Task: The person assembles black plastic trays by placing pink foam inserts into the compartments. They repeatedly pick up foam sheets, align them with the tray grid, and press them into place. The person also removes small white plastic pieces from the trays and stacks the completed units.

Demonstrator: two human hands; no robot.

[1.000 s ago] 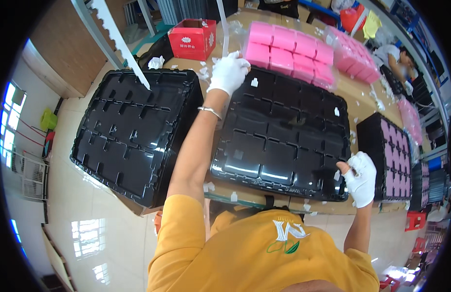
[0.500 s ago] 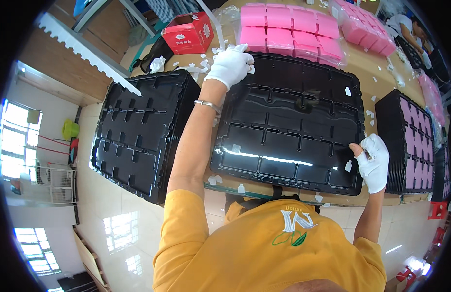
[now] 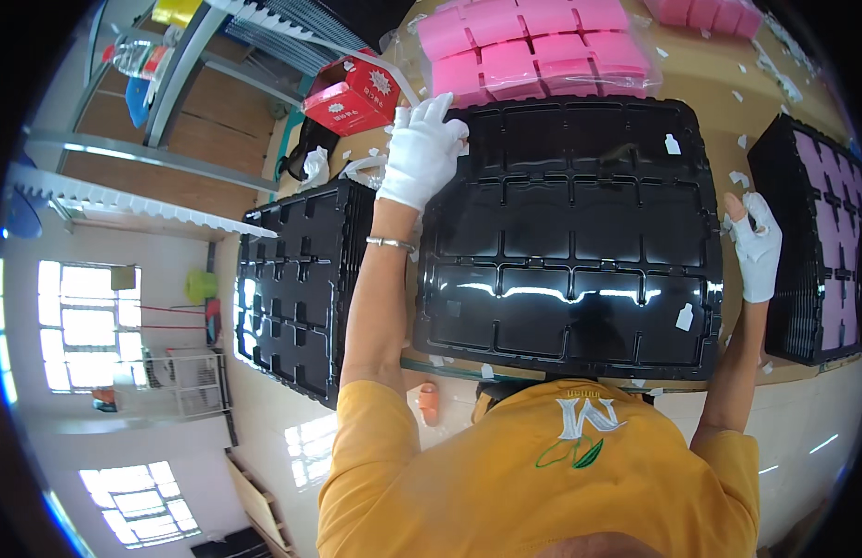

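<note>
A wide black plastic tray (image 3: 598, 232) with moulded compartments lies before me on the table. White bottle-shaped paper pieces (image 3: 673, 144) rest on its right part. My left hand (image 3: 418, 158), in a white glove, is at the tray's far left corner. Its thumb and index finger are pinched by a small pale bit too unclear to name, and the other fingers point up. Just off the tray's right edge is my right hand (image 3: 758, 244), gloved with a bare thumb tip. Its fingers are curled in; whatever they hold is hidden.
Black trays (image 3: 296, 288) are stacked on the left; another stack (image 3: 826, 223) with lilac-pink inserts stands right. Pink foam blocks (image 3: 542, 56) in clear plastic lie behind the tray, near a red box (image 3: 352, 93). A white toothed strip (image 3: 161, 205) juts in from the left. Paper scraps litter the table.
My view has shifted, so the trays appear displaced. My right hand has come off the tray's right edge and sits farther up beside it. My left hand stays at the far left corner.
</note>
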